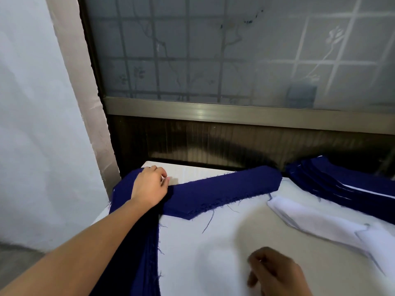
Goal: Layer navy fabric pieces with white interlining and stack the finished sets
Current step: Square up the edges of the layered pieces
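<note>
A thick stack of angled navy fabric pieces [224,191] lies at the table's far left, bending down along the left edge. My left hand [149,186] rests on the stack's bend, its fingers curled at the upper edge of the top piece. White interlining pieces [320,223] lie in a loose pile at the right. Behind them sits a stack of finished navy and white sets [342,182] at the far right. My right hand [275,272] hovers low over the white table cover, fingers loosely curled, holding nothing.
The table [213,253] is covered in white cloth with loose navy threads on it. A frosted window [235,50] and dark sill stand right behind it. A white wall [32,124] closes off the left side.
</note>
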Available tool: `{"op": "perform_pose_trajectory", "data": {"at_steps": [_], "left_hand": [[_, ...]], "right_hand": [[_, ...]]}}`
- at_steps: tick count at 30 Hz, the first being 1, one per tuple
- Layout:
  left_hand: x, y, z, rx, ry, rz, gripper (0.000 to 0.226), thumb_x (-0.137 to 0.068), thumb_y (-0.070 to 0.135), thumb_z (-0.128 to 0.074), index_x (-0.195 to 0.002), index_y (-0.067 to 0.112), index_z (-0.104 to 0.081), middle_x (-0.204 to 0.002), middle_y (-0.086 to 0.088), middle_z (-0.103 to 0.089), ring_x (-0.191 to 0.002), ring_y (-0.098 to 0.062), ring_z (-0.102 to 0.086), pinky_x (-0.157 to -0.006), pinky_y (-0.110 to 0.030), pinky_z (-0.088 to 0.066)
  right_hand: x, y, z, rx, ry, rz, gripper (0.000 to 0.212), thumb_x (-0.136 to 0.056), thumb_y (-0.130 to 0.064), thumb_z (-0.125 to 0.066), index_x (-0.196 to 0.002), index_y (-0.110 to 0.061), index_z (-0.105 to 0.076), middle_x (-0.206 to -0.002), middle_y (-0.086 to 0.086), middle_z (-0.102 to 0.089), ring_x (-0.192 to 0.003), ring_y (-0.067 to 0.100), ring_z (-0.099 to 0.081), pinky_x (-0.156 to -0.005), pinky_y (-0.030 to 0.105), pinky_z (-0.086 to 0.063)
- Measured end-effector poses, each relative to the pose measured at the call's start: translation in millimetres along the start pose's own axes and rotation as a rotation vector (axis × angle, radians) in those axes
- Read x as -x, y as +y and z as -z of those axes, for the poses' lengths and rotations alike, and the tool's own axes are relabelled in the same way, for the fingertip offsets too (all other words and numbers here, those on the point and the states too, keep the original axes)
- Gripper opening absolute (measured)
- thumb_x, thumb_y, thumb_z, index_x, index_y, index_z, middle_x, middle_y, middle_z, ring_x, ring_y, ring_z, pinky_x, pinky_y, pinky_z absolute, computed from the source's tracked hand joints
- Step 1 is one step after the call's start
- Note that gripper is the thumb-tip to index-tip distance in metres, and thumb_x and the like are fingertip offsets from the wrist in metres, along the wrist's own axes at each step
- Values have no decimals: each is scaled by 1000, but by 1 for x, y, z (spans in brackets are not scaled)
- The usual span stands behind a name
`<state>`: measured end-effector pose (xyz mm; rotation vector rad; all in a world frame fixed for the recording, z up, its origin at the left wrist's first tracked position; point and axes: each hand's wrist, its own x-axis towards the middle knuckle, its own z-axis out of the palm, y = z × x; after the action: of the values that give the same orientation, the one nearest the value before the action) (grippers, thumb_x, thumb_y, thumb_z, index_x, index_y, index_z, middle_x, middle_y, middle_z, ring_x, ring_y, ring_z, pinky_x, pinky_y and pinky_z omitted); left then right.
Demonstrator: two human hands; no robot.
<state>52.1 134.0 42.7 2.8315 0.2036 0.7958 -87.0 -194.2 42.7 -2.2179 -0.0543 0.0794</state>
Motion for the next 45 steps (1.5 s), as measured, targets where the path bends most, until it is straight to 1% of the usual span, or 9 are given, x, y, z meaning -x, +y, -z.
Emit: {"op": "perform_pose_trajectory", "data": {"at_steps": [3, 6, 14, 22, 28, 32, 35, 39, 45], "left_hand": [[21, 32, -5, 19, -14, -22, 23, -95, 41, -56, -95, 21, -69, -88, 7, -63, -83, -11, -50, -68, -27, -42], [38, 50, -14, -61, -72, 68, 26, -92, 43, -55, -97, 21, -69, -95, 4, -64, -92, -19, -55, -77, -33, -46], [37, 74, -20, -119, -145, 300, 21, -93, 32, -55, -97, 23, -74, -103, 1, -66, -106, -25, -53, -86, -38, -41], [63, 79, -35, -67, 124, 162, 10, -86, 14, -68, -84, 5, -72, -94, -13, -65, -93, -35, -52, -81, -48, -39], [62, 87, -36, 200, 14, 129, 9, -85, 17, -71, -79, 11, -73, -119, -6, -62, -112, -28, -54, -104, -46, -34], [65, 93, -27, 261, 53, 86, 9, -80, 16, -77, -76, 16, -70, -96, 1, -67, -93, -26, -59, -95, -46, -40], [65, 92, -22, 327, 115, 129, 24, -82, 14, -77, -103, 14, -67, -98, 1, -67, -94, -25, -59, -93, -44, -42], [64, 93, -17, 645, 107, 359, 53, -85, 15, -75, -132, 21, -51, -106, 7, -58, -89, -13, -54, -84, -31, -43], [68, 94, -17, 857, -61, 166, 20, -76, 13, -84, -82, 26, -72, -88, 15, -69, -92, -3, -63, -79, -4, -42]], "right_hand": [[-14, 43, 49, 345, 256, 39, 10, -88, -27, -59, -78, -31, -59, -64, -8, -67, -65, 14, -63, -65, 29, -50], [-24, 67, 64, 622, 281, -30, 8, -93, -35, -47, -92, -31, -54, -79, -8, -66, -78, 15, -63, -71, 29, -50], [-26, 91, 63, 724, 295, 60, 13, -95, -39, -37, -90, -29, -44, -84, -9, -61, -76, 11, -60, -61, 26, -38], [-29, 98, 62, 687, 326, 80, 10, -91, -35, -44, -87, -26, -47, -74, -7, -61, -60, 13, -50, -60, 28, -47], [-28, 97, 63, 659, 321, 81, 9, -90, -34, -46, -88, -26, -48, -72, -7, -61, -61, 15, -53, -59, 30, -46], [-27, 98, 63, 654, 320, 83, 10, -91, -35, -45, -91, -26, -49, -75, -7, -62, -71, 16, -60, -62, 30, -45], [-27, 96, 63, 651, 322, 85, 10, -91, -35, -46, -91, -26, -50, -75, -7, -61, -71, 16, -60, -63, 30, -46], [-26, 96, 63, 661, 323, 86, 12, -92, -37, -46, -91, -26, -51, -75, -6, -61, -72, 16, -61, -62, 29, -45], [-26, 94, 63, 658, 324, 76, 10, -90, -33, -50, -89, -23, -52, -73, -5, -61, -68, 19, -60, -59, 31, -43]]}}
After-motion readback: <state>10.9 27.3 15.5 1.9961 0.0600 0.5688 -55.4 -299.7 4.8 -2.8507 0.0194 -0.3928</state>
